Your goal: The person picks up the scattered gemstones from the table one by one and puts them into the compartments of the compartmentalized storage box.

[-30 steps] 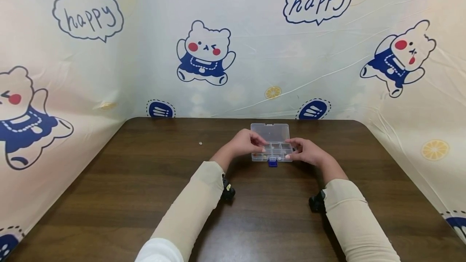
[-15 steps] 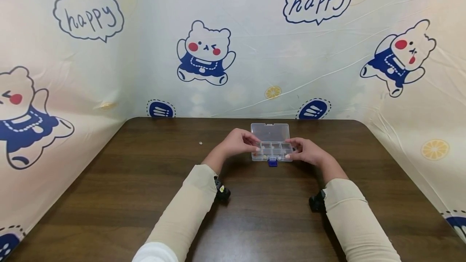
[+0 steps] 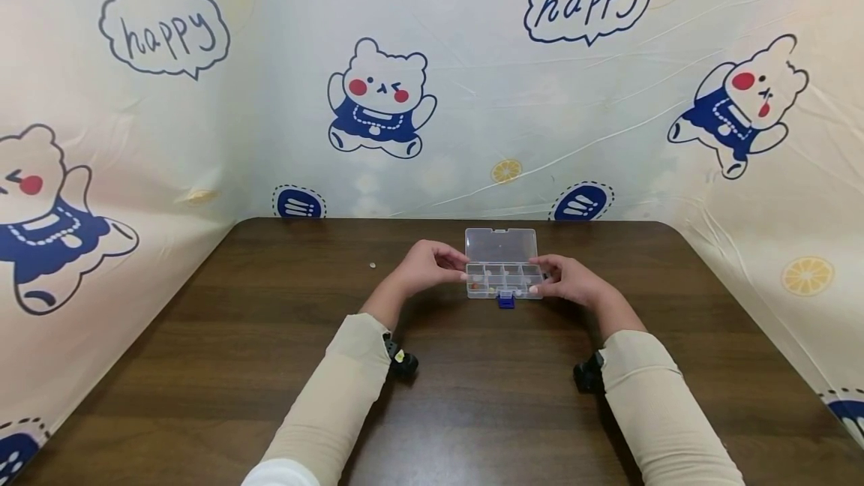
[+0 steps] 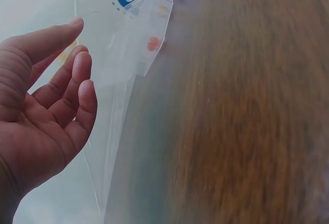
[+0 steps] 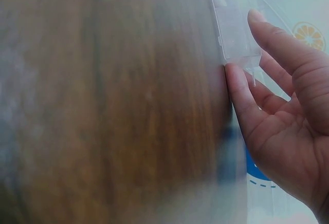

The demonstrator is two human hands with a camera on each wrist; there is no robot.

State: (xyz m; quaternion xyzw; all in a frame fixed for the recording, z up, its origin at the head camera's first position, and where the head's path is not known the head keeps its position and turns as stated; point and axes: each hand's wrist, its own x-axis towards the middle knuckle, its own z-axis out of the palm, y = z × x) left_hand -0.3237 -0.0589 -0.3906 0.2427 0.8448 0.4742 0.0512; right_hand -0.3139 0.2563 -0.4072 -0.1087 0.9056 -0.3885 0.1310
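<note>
A clear plastic compartment box (image 3: pixel 505 270) lies on the table with its lid (image 3: pixel 501 246) raised at the back. A blue latch (image 3: pixel 506 301) hangs from its front. Small pieces sit in some compartments, among them an orange one (image 4: pixel 153 43). My right hand (image 3: pixel 572 281) holds the box's right end between thumb and fingers. Just off the left end is my left hand (image 3: pixel 427 268), its fingers loosely bent. In the left wrist view, a gap shows between those fingertips (image 4: pixel 88 91) and the box, with nothing held.
A tiny pale piece (image 3: pixel 373 265) lies on the brown wooden table (image 3: pixel 472 396), left of the box. Behind the table hangs a printed cloth (image 3: pixel 472 96) with bears and the word happy.
My left hand has moved left, from over the compartments to beside the box's left end. The right hand and the box have stayed in place.
</note>
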